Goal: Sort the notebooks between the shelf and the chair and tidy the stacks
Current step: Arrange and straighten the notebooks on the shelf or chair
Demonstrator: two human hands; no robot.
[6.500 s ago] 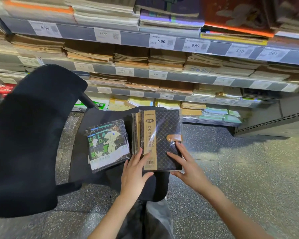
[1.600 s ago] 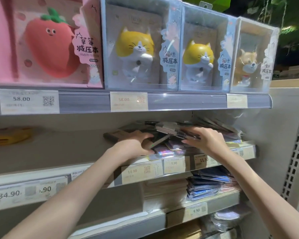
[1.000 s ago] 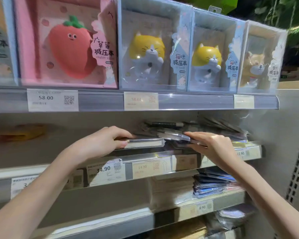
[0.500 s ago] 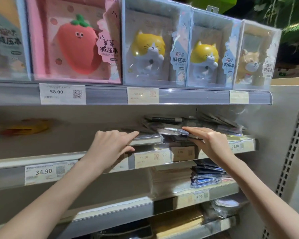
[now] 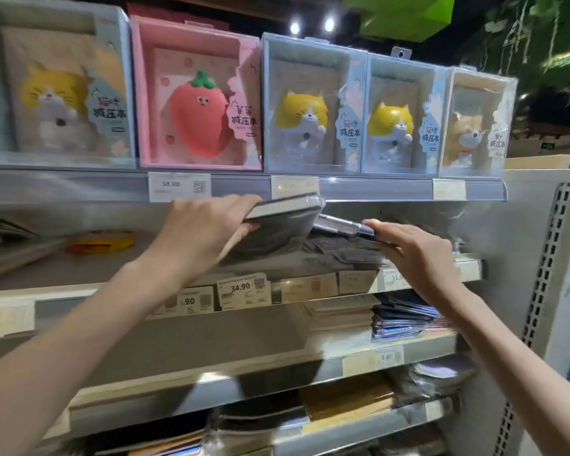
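One head view only. Left hand [image 5: 198,232] grip curled round dark notebook [image 5: 283,218]: plastic-wrapped, pale page edge showing, tilted, lifted above middle shelf [image 5: 310,268]. Right hand [image 5: 418,255] fingers nearly straight, resting on untidy stack of wrapped notebooks [image 5: 343,245] at shelf's right end, holding nothing. Boxed squishy-toy notebooks [image 5: 310,106] line top shelf. Price tags [image 5: 244,292] along shelf edge.
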